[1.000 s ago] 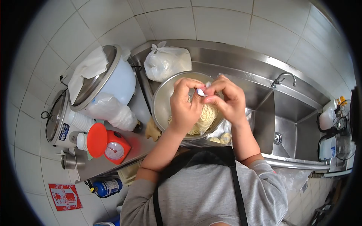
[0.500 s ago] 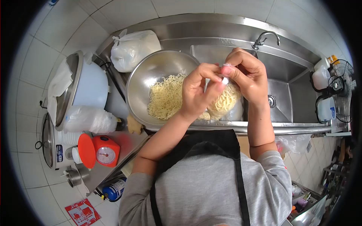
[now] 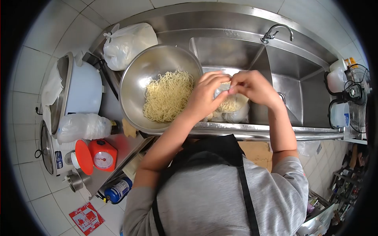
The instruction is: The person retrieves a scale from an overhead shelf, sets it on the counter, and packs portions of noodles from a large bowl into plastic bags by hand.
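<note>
A clear plastic bag of noodles (image 3: 230, 104) hangs over the front of the left sink basin. My left hand (image 3: 208, 95) is closed on the bag's upper part, its fingers partly covering it. From the other side, my right hand (image 3: 254, 88) pinches the bag's top near my left fingertips. Left of my hands, loose yellow noodles (image 3: 167, 96) lie in a large steel bowl (image 3: 132, 74). Beneath the held bag, more filled clear bags (image 3: 238, 115) rest in the basin, partly hidden.
A tied white bag (image 3: 132, 45) stands behind the bowl. An orange kitchen scale (image 3: 103, 155) sits at the lower left near a pale blue tub (image 3: 84, 86). The faucet (image 3: 275, 33) rises behind the right basin (image 3: 289, 90). A fan (image 3: 356, 90) is at the far right.
My hands have moved lower, with the bag now nearer the basin. My right hand has turned flatter, fingers pointing left. The whole view has shifted slightly.
</note>
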The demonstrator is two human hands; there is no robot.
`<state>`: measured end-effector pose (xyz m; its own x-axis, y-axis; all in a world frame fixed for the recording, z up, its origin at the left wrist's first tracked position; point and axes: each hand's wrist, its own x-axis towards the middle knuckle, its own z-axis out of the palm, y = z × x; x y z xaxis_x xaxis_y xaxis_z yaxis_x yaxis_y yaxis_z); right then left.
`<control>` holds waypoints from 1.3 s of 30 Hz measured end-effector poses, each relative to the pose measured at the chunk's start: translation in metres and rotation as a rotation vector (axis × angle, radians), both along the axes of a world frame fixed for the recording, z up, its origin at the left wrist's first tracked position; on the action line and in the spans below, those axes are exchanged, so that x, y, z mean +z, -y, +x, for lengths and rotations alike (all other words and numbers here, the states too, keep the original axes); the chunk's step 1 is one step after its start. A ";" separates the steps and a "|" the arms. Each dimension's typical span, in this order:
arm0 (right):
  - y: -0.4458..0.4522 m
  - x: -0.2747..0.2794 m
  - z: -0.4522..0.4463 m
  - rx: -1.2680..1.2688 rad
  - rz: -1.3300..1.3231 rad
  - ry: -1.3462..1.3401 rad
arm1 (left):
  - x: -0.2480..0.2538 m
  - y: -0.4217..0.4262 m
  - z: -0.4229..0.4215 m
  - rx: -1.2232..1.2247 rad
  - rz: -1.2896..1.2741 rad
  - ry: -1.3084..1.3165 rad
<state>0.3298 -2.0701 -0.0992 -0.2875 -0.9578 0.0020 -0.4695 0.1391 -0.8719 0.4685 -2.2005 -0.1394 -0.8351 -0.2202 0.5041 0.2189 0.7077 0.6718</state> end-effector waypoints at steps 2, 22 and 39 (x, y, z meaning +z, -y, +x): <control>0.020 -0.052 -0.015 0.164 0.173 -0.046 | 0.004 0.011 0.019 0.094 -0.032 0.041; 0.107 -0.508 0.025 0.352 0.388 -0.026 | -0.004 -0.001 0.173 0.731 0.282 0.348; 0.164 -0.242 -0.210 -0.706 -0.509 0.466 | 0.088 0.103 0.307 1.359 -0.665 -0.065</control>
